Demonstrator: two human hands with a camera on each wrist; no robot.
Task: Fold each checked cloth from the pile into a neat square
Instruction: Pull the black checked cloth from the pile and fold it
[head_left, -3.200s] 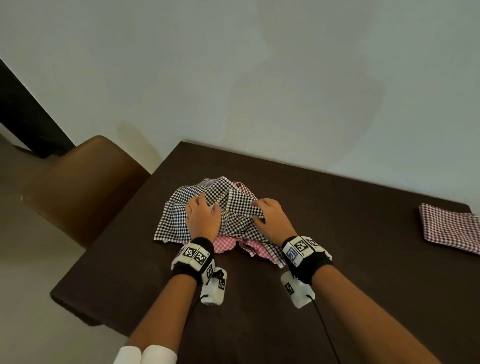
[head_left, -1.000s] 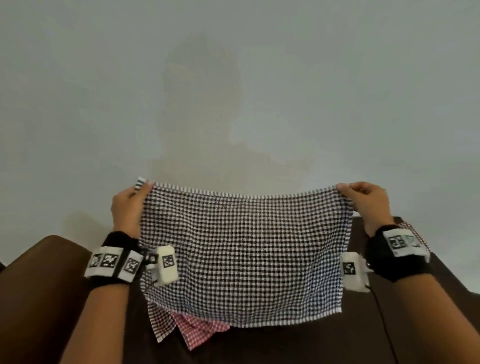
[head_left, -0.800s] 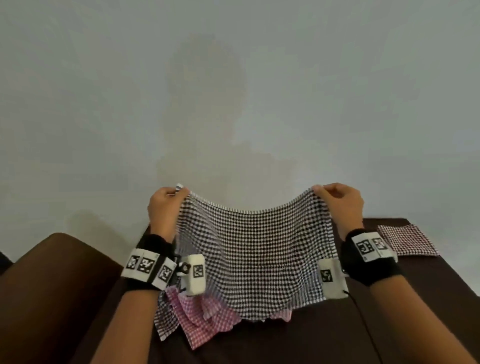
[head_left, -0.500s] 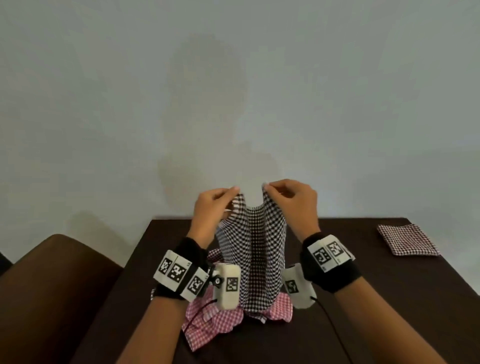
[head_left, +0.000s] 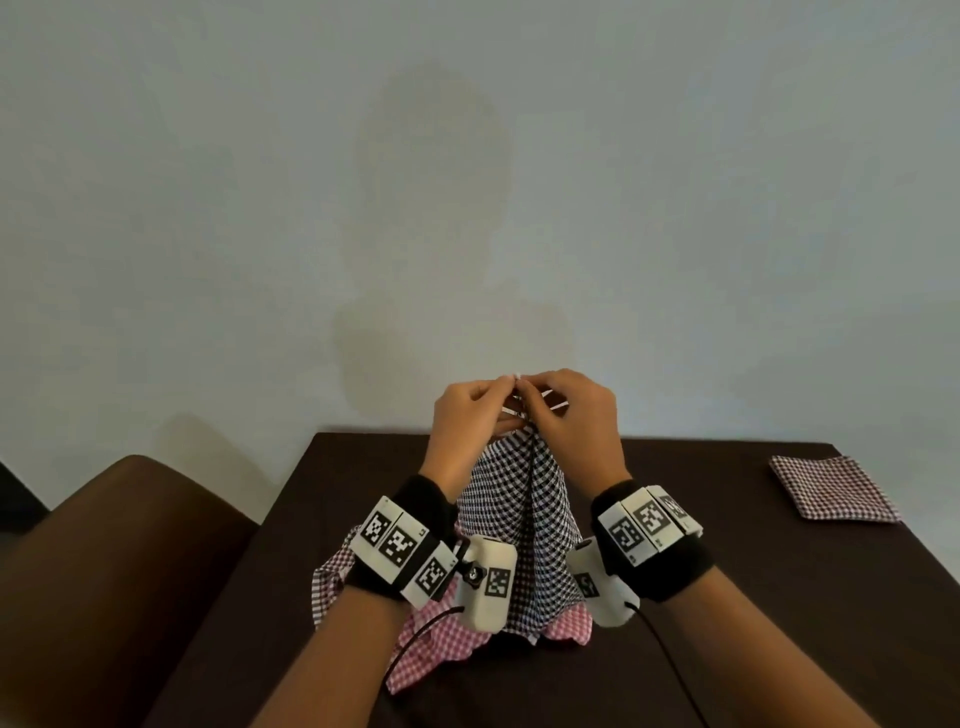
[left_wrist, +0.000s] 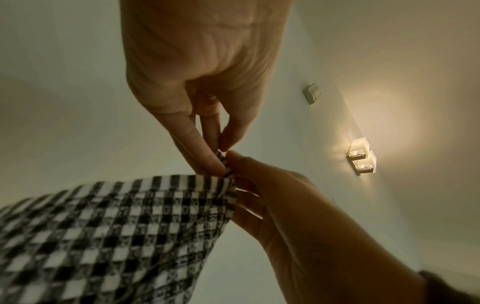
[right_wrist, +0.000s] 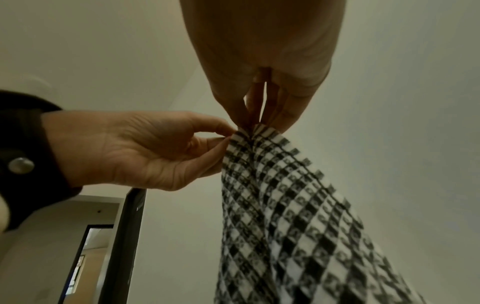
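A black-and-white checked cloth (head_left: 519, 519) hangs doubled over above the table, its two top corners brought together. My left hand (head_left: 470, 415) and right hand (head_left: 576, 410) touch at the fingertips, each pinching a corner. In the left wrist view the left hand (left_wrist: 221, 160) pinches the cloth (left_wrist: 116, 226) against the right hand (left_wrist: 285, 205). In the right wrist view the right hand (right_wrist: 257, 125) pinches the cloth (right_wrist: 285, 226) beside the left hand (right_wrist: 155, 148). The cloth's lower edge reaches the pile of red checked cloths (head_left: 441, 639) under it.
A folded red checked cloth (head_left: 831, 493) lies at the far right of the dark brown table (head_left: 727, 623). A brown chair (head_left: 104, 571) stands off the table's left edge. A plain wall rises behind the table.
The hands lifted the black-and-white cloth off the pile and held it spread wide. They have since moved together until the two top corners meet, and the cloth now hangs doubled.
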